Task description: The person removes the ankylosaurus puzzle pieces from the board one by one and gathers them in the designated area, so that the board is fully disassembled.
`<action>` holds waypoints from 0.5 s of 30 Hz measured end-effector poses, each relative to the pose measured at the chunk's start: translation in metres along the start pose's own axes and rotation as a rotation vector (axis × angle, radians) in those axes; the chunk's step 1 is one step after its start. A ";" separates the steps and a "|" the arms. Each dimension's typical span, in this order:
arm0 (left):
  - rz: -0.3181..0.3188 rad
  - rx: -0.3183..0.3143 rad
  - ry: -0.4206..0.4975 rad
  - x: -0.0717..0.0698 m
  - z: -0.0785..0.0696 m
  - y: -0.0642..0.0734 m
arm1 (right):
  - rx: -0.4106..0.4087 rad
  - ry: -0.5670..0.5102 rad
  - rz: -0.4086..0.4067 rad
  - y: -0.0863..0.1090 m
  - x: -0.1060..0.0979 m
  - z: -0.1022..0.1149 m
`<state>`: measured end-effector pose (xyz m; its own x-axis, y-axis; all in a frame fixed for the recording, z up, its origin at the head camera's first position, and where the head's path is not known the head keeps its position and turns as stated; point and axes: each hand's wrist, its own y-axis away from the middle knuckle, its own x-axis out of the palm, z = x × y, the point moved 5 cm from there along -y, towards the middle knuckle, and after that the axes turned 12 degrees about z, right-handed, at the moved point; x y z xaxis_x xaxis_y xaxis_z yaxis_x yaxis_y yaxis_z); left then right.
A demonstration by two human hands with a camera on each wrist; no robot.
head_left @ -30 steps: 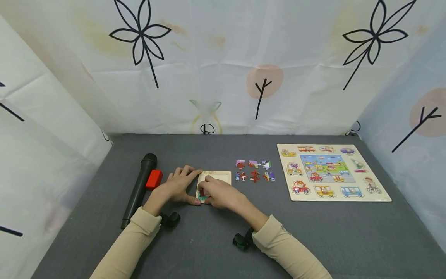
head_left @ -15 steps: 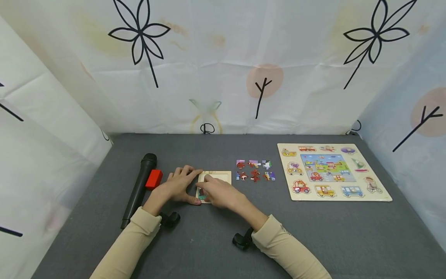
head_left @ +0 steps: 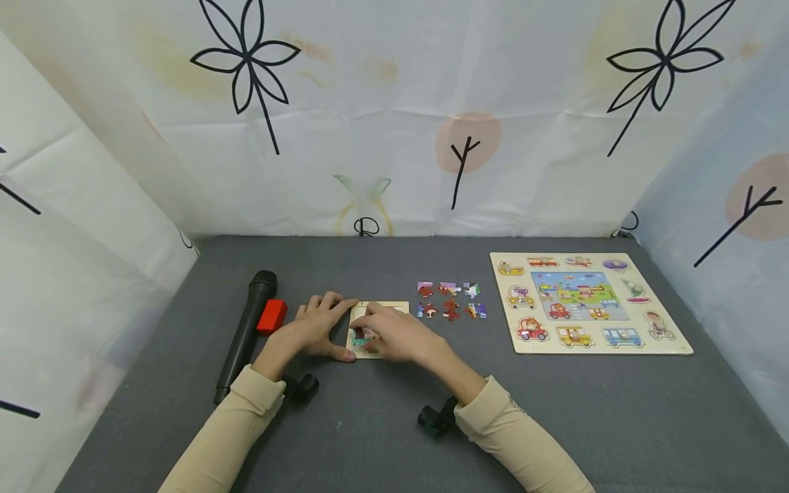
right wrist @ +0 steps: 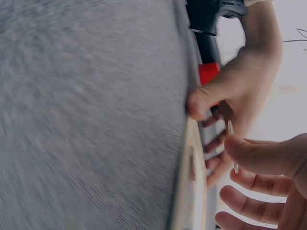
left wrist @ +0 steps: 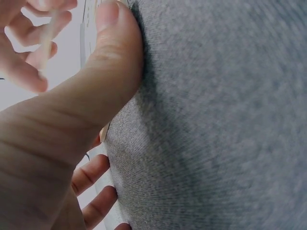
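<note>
A small wooden puzzle tray [head_left: 391,305] with a raised pale frame lies in the middle of the table, with a coloured picture part showing at its lower left. My left hand [head_left: 316,327] rests at the tray's left side, fingers spread, its thumb [left wrist: 117,48] against the near corner. Above the tray, my right hand [head_left: 402,334] pinches a thin jigsaw piece [right wrist: 230,128] between thumb and fingers, as the right wrist view shows edge-on. Its printed face is mostly hidden there. Several loose jigsaw pieces [head_left: 451,310] lie in two rows right of the tray.
A black microphone [head_left: 246,335] and a red block [head_left: 272,317] lie left of my left hand. At the right is a large vehicle puzzle board [head_left: 579,335]. White printed cloth [head_left: 394,82] stands behind the grey table [head_left: 370,438].
My right hand has lifted slightly and shifted a little right, with a piece now between its fingertips and more of the tray's lower left showing. The left hand stays in place.
</note>
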<state>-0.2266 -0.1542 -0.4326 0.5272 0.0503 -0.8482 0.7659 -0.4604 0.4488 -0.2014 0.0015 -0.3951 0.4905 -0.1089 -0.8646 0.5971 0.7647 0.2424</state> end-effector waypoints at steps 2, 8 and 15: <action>0.007 -0.003 -0.009 0.000 0.000 -0.001 | 0.002 -0.030 0.004 0.005 -0.006 -0.003; 0.011 -0.015 -0.016 -0.001 0.000 -0.002 | 0.034 -0.051 -0.041 0.022 -0.023 -0.025; 0.002 -0.011 -0.006 0.001 -0.001 -0.002 | 0.115 -0.031 -0.105 0.052 -0.041 -0.067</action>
<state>-0.2273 -0.1527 -0.4341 0.5270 0.0440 -0.8487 0.7686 -0.4508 0.4539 -0.2332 0.0879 -0.3763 0.4396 -0.2050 -0.8745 0.7141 0.6703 0.2018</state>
